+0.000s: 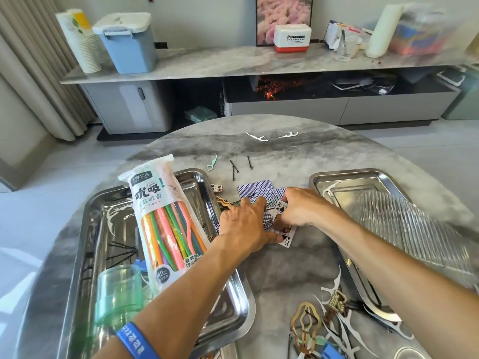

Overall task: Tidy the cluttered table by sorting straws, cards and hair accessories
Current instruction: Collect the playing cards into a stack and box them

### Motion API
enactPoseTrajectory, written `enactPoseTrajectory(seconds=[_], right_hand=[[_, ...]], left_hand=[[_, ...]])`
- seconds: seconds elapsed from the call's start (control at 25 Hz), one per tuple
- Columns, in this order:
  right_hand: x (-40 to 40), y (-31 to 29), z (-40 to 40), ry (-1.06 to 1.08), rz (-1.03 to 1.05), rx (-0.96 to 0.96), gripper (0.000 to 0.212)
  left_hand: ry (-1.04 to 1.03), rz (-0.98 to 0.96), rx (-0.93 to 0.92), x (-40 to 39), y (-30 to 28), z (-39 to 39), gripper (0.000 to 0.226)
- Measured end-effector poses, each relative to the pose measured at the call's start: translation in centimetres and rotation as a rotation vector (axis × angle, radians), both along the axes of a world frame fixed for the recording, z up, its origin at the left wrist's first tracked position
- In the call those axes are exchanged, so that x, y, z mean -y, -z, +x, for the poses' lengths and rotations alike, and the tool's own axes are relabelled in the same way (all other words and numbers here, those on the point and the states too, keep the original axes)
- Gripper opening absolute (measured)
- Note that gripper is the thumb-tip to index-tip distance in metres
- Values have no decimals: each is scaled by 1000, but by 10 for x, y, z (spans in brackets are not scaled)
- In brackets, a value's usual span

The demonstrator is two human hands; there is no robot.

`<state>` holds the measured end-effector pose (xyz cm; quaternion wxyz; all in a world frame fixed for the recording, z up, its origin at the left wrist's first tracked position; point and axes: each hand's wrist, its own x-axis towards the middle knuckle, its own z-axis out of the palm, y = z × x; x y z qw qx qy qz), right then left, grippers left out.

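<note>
Cards (261, 194) lie in a messy pile in the middle of the round marble table (298, 156), between two shiny metal trays. Both hands are right on top of the pile. The left hand (246, 224) lies flat on it with its fingers out straight, pressing the cards down. The right hand (303, 207) is bent over the cards, and its fingers look like they are pinching a face-up king (283, 230), but the fingertips are tucked under, so I cannot tell for sure. The pile runs away from the person, from the near king card to the blue-backed cards at the far end, so both hands are just as near to it and would need to squeeze it together from each side. The left tray (103, 203) holds a bag of colored straws (168, 221), a green cup (119, 291) and some black hairpins (121, 251). The right tray (344, 177) holds a clear ribbed lid. More hairpins (234, 168) lie on the table past the cards, and gold hair clips (305, 325) sit near the person among white floss picks. How many cards hide under the hands is hard to see.
</note>
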<state>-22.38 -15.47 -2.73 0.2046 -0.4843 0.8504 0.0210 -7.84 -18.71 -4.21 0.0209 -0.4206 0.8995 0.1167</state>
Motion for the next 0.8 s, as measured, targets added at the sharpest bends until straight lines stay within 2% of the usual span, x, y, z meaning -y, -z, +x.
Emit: enactPoseTrajectory(seconds=[0.16,0.4,0.52,0.64,0.8], right_hand=[[-1,-5,-3,89,11,175,40],[-9,-7,-13,227,-236,422,21],[-12,-7,-10,268,-310,520,23],[-14,-19,-11,263,-356,535,21],[-24,-67,-29,122,-273,396,12]], left_hand=[[0,-6,1,-1,0,0,79],[-7,-14,-3,0,-2,0,78],[-8,5,-38,-2,-4,1,78],[-29,157,-251,2,-13,4,72],[-137,493,-595,17,-36,19,42]])
